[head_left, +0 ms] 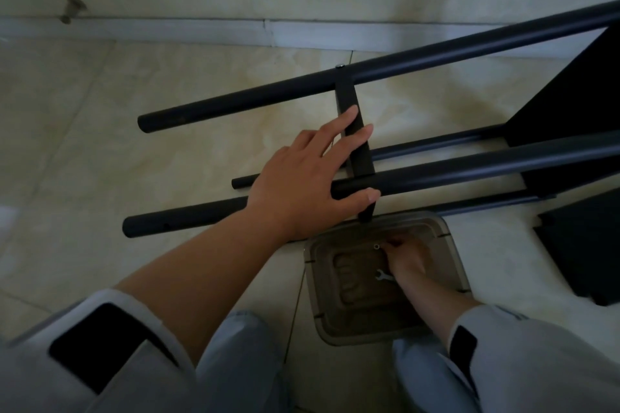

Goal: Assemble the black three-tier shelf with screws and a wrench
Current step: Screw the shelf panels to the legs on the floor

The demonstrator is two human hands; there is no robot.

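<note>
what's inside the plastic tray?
In the tray: a small wrench, a small metal fastener, and the right hand reaching for it. Anything under that hand is hidden.

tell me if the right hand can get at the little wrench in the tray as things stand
Probably yes. The right hand is already down inside the tray, fingers at a small silver part, and the wrench lies bare on the tray floor right beside it with nothing over it.
</note>
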